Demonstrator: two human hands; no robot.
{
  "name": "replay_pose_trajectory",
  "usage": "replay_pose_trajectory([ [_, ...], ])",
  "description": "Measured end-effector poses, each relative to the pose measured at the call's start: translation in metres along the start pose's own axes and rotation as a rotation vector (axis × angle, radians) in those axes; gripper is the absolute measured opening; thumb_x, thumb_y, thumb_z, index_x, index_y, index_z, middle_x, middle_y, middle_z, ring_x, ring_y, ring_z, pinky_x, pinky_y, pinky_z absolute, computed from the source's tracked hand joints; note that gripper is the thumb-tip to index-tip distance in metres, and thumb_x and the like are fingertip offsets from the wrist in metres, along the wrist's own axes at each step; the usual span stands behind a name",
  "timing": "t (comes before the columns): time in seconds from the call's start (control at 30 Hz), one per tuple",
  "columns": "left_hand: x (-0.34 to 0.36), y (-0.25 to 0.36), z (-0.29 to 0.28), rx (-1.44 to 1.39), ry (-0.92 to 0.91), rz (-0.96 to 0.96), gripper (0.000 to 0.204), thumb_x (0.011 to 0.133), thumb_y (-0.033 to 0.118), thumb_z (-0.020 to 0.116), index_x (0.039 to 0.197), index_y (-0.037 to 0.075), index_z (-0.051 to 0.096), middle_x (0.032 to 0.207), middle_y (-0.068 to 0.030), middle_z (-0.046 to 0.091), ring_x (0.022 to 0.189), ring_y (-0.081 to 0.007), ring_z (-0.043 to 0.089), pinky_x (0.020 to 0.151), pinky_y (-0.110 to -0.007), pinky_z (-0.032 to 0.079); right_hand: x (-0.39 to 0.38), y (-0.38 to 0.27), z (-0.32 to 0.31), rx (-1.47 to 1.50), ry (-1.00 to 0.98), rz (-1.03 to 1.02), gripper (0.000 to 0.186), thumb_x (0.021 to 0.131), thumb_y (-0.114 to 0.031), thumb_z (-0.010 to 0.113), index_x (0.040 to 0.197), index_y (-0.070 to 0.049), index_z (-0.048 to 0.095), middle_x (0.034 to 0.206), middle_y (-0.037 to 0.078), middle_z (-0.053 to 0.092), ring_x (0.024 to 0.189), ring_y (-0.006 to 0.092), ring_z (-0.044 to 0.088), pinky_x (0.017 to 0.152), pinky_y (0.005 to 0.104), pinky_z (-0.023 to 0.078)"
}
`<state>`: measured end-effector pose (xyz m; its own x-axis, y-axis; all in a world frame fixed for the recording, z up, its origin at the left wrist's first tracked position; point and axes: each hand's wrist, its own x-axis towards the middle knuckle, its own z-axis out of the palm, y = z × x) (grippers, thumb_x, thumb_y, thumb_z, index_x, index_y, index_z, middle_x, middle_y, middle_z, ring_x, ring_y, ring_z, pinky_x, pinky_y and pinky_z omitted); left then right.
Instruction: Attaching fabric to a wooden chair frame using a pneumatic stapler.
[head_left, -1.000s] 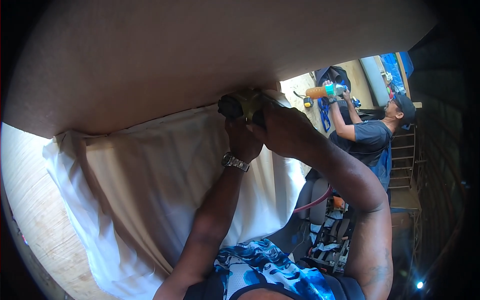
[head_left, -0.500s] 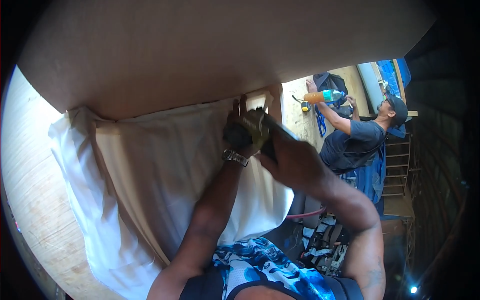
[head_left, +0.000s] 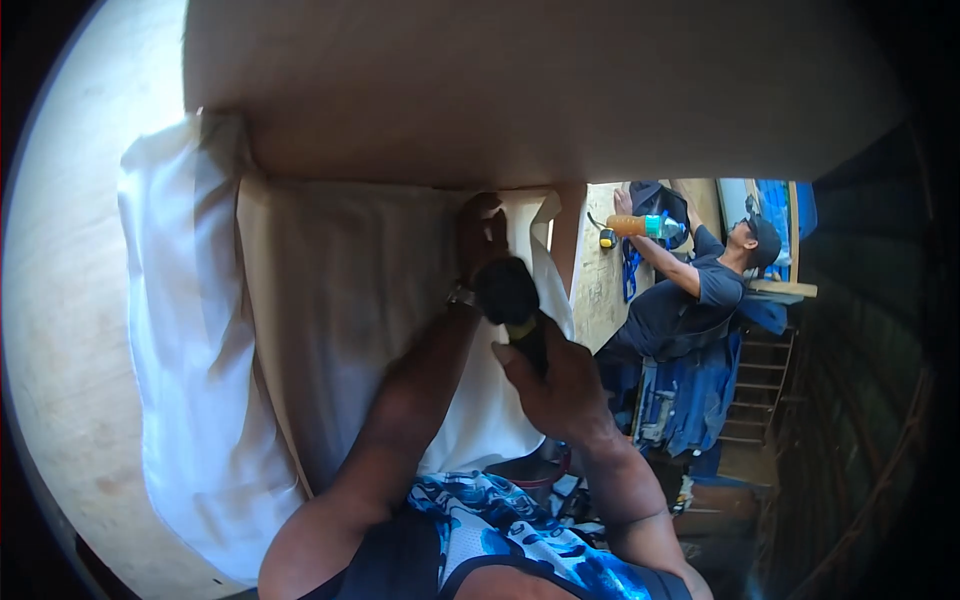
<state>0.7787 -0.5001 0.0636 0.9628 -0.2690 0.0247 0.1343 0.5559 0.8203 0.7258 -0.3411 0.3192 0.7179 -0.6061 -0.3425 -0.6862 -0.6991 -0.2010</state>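
Note:
White fabric [head_left: 375,260] drapes over a wooden frame in front of me, beneath a broad brown panel [head_left: 540,90]. At the fabric's upper edge, just under the panel, my left hand [head_left: 480,235] rests on the cloth with its fingers reaching upward, dim in shadow. My right hand [head_left: 565,390] is closed around the dark handle of a black and yellow-green hand tool [head_left: 506,290]. The tool's rounded black end is toward me, overlapping my left wrist in view. Its working end and exact kind are hidden.
Pale plywood [head_left: 75,350] extends along the left. At the right, another person [head_left: 690,290] leans over a wooden worktop [head_left: 600,275] with a bottle of orange liquid [head_left: 628,226] and a yellow tape measure [head_left: 607,238]. A ladder-like frame [head_left: 755,385] stands beyond.
My right hand has swung the tool downward and toward me, and its black end now faces me. My left hand stays near the fabric's upper edge. The view has shifted.

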Motion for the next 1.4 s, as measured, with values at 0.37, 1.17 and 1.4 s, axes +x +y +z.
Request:
replay_pose_trajectory([
  [0.37, 0.027, 0.033, -0.046, -0.809, 0.158, -0.373, 0.029, 0.105, 0.027, 0.057, 0.117, 0.003, 0.067, 0.112, -0.0104, 0.072, 0.1, -0.0225, 0.07, 0.089, -0.038, 0.056, 0.068, 0.047, 0.044, -0.219, 0.26, -0.089, 0.064, 0.1, -0.039, 0.066, 0.148, -0.002, 0.047, 0.099, 0.028, 0.073, 0.095, 0.0484, 0.072, 0.082, 0.0525, 0.058],
  [1.17, 0.062, 0.084, -0.086, -0.347, -0.105, -0.649, 0.032, 0.105, 0.021, 0.047, 0.114, 0.0, 0.069, 0.108, -0.0108, 0.073, 0.092, -0.0195, 0.07, 0.083, -0.035, 0.056, 0.124, 0.064, 0.057, -0.121, 0.268, 0.126, 0.079, 0.101, -0.04, 0.061, 0.161, -0.002, 0.026, 0.109, 0.033, 0.071, 0.098, 0.0507, 0.071, 0.087, 0.0568, 0.058],
  [1.4, 0.077, 0.137, -0.134, 0.175, -0.245, -0.308, 0.031, 0.105, 0.023, 0.049, 0.103, -0.001, 0.068, 0.096, -0.0174, 0.074, 0.089, -0.0249, 0.072, 0.079, -0.038, 0.056, 0.097, 0.049, 0.063, -0.127, 0.215, -0.071, 0.081, 0.097, -0.036, 0.066, 0.161, -0.002, 0.028, 0.124, 0.033, 0.066, 0.113, 0.0481, 0.067, 0.095, 0.0533, 0.056],
])
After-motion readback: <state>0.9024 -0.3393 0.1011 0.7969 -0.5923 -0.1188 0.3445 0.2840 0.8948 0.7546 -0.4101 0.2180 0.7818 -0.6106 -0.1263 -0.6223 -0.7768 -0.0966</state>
